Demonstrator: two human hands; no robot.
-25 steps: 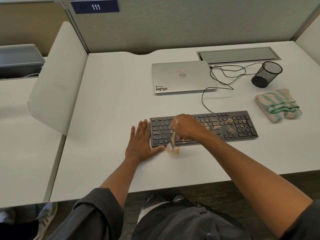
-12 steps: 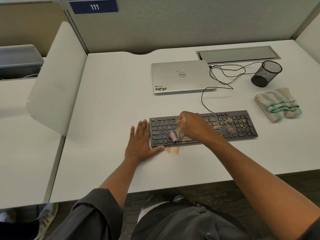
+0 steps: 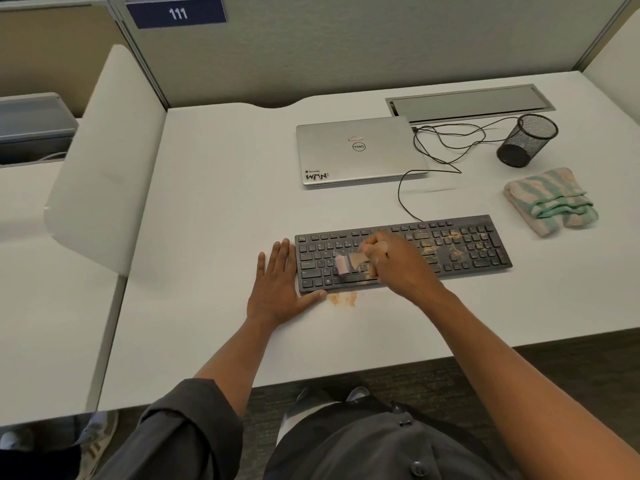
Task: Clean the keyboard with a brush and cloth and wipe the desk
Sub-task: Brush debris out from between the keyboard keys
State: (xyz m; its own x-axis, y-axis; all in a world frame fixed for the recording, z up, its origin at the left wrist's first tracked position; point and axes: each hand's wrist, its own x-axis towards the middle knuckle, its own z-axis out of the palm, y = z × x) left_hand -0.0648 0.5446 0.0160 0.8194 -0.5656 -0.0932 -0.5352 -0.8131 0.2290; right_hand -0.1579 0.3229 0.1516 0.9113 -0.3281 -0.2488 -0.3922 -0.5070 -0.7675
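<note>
The keyboard [image 3: 401, 252] lies near the desk [image 3: 221, 209] front, braced at its left end by the flat left hand [image 3: 277, 289]. A blurred brush [image 3: 349, 263] is gripped by the right hand [image 3: 394, 263] over the left keys. Crumbs [image 3: 343, 298] lie just before it; cloth [image 3: 550, 200], cup [image 3: 526, 140] and laptop [image 3: 360, 150] lie behind.

Grey fabric partition walls [image 3: 381, 39] with a blue number sign [image 3: 176, 12] enclose the cubicle above dark carpet [image 3: 571, 362].
</note>
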